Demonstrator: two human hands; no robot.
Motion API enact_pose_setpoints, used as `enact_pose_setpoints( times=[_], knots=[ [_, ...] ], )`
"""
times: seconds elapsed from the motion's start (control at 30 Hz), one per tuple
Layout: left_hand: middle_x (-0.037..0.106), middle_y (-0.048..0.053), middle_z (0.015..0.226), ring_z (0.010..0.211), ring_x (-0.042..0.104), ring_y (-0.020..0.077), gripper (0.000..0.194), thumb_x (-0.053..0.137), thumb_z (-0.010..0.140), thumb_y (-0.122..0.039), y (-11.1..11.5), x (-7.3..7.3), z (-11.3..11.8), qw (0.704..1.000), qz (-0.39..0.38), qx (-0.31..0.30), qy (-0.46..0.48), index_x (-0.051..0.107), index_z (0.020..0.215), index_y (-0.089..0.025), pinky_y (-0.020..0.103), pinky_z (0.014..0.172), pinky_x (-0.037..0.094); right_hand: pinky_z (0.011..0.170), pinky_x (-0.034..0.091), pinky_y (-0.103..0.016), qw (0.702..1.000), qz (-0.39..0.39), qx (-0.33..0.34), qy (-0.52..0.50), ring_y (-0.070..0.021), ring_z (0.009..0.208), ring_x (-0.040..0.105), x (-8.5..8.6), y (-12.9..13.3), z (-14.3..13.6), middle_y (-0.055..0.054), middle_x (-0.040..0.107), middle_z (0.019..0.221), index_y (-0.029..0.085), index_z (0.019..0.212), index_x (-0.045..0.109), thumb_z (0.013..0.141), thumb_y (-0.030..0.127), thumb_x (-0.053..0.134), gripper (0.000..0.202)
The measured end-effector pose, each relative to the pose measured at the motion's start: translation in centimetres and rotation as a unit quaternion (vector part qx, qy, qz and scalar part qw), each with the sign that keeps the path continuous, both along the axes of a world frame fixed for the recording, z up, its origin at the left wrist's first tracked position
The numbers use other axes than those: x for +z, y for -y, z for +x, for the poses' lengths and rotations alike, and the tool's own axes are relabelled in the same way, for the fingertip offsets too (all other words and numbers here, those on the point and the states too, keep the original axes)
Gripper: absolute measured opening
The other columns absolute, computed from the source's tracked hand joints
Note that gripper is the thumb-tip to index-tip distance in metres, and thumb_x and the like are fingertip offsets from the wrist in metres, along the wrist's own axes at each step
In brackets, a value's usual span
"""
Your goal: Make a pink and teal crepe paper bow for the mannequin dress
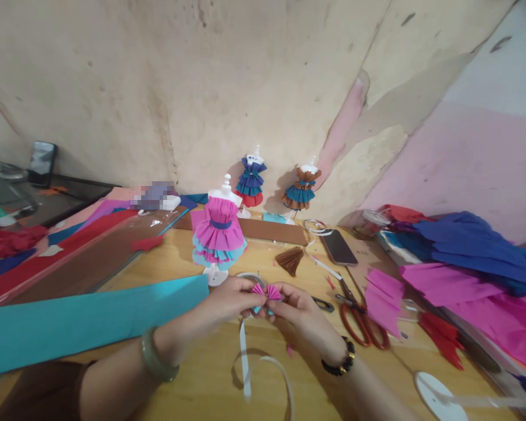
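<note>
Between my two hands is a small pleated bow [272,292] of pink and turquoise crepe paper. My left hand [234,298] pinches its left side, and my right hand [298,309] pinches the right side; both sets of fingers are closed on it. Just behind them stands a small white dress form [226,196] wearing a pink and turquoise ruffled paper dress [220,231] with a dark blue waistband. A roll of tape [249,277] lies partly hidden behind my fingers. Below my hands a narrow white strip [244,359] curls on the table.
Orange-handled scissors [363,321], a phone [339,247] and a brown pleated paper piece [290,260] lie to the right. Two more dressed forms, one blue [251,181] and one brown [301,190], stand by the wall. Turquoise paper [92,318] stretches left; crepe sheets [469,251] pile up at right.
</note>
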State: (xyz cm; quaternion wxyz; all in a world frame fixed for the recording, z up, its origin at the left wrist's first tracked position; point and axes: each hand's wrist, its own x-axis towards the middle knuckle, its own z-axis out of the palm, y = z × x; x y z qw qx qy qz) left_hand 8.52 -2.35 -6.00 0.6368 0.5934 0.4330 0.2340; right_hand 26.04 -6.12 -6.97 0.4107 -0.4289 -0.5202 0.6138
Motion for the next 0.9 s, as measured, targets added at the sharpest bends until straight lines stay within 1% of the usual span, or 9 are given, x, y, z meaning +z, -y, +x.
enact_pose_setpoints(
  times=[0.07,0.2,0.37,0.43,0.53,0.63,0.7,0.8,0.9],
  knots=[
    [0.068,0.005,0.068,0.066,0.061,0.0161,0.024,0.063,0.072,-0.037,-0.1,-0.1,-0.1,1.0,-0.014,0.005,0.012,0.068,0.071,-0.013,0.024,0.058,0.041,0.066,0.046,-0.025,1.0,-0.001,-0.007,-0.01,-0.0139,0.068,0.06,-0.1,0.0,-0.1,-0.002,0.069,0.074,0.016,0.082,0.065,0.076,0.036,0.074,0.022],
    [0.069,0.004,0.068,0.064,0.061,0.0155,0.03,0.061,0.074,-0.043,-0.3,0.0,-0.2,0.998,-0.038,0.017,0.039,0.07,0.074,-0.014,0.024,0.059,0.043,0.064,0.045,-0.024,0.999,0.004,-0.022,-0.024,-0.0125,0.062,0.058,0.1,-0.2,-0.1,-0.001,0.067,0.067,0.016,0.077,0.065,0.073,0.036,0.077,0.023],
    [0.068,0.004,0.065,0.063,0.059,0.0148,0.017,0.063,0.062,-0.03,0.0,0.8,0.0,1.0,0.004,0.002,0.025,0.067,0.064,-0.013,0.024,0.06,0.042,0.064,0.045,-0.025,0.999,0.026,-0.046,-0.008,-0.0134,0.061,0.059,0.1,-0.3,-0.2,-0.001,0.067,0.066,0.015,0.074,0.065,0.072,0.04,0.077,0.028],
    [0.068,0.004,0.065,0.064,0.06,0.0148,0.013,0.061,0.059,-0.026,0.1,1.0,0.2,0.999,0.017,0.001,0.032,0.065,0.061,-0.014,0.025,0.062,0.043,0.064,0.046,-0.026,0.998,0.033,-0.051,-0.006,-0.0142,0.063,0.06,-0.2,-0.3,-0.2,-0.002,0.068,0.068,0.016,0.077,0.065,0.072,0.041,0.077,0.029],
    [0.066,0.002,0.063,0.062,0.059,0.0142,0.011,0.059,0.057,-0.025,0.2,1.1,0.3,0.999,0.005,0.014,0.039,0.062,0.061,-0.015,0.025,0.06,0.042,0.068,0.049,-0.028,0.998,0.042,-0.054,-0.003,-0.0165,0.067,0.064,-0.6,-0.3,-0.3,-0.003,0.07,0.073,0.016,0.083,0.064,0.073,0.042,0.076,0.03],
    [0.065,0.002,0.062,0.059,0.056,0.0132,0.012,0.059,0.058,-0.025,0.1,0.9,0.1,0.999,-0.009,0.019,0.025,0.061,0.063,-0.015,0.024,0.056,0.039,0.076,0.051,-0.031,0.996,0.068,-0.063,0.012,-0.0192,0.078,0.066,-0.5,-0.2,-0.4,-0.005,0.072,0.084,0.017,0.09,0.065,0.074,0.041,0.076,0.03],
    [0.066,0.003,0.064,0.06,0.057,0.0136,0.013,0.058,0.059,-0.025,0.1,0.9,-0.1,1.0,-0.005,0.01,0.017,0.062,0.065,-0.015,0.024,0.057,0.039,0.078,0.052,-0.033,0.995,0.075,-0.067,0.017,-0.0204,0.081,0.067,-0.3,-0.2,-0.4,-0.005,0.072,0.088,0.019,0.092,0.064,0.073,0.041,0.076,0.032],
    [0.067,0.003,0.065,0.063,0.059,0.0154,0.015,0.058,0.059,-0.026,0.2,1.2,-0.1,1.0,0.005,0.004,-0.001,0.064,0.067,-0.015,0.025,0.057,0.04,0.074,0.053,-0.033,0.995,0.068,-0.068,0.003,-0.0202,0.078,0.068,-0.1,-0.2,-0.6,-0.005,0.071,0.088,0.02,0.095,0.062,0.07,0.042,0.077,0.037],
    [0.065,0.002,0.062,0.062,0.059,0.016,0.013,0.059,0.057,-0.025,0.5,1.7,0.3,1.0,-0.003,0.014,-0.008,0.063,0.064,-0.016,0.025,0.057,0.04,0.072,0.053,-0.032,0.994,0.067,-0.085,-0.007,-0.0184,0.073,0.066,-0.1,-0.2,-0.8,-0.003,0.07,0.083,0.02,0.096,0.06,0.068,0.04,0.078,0.039]
  ],
)
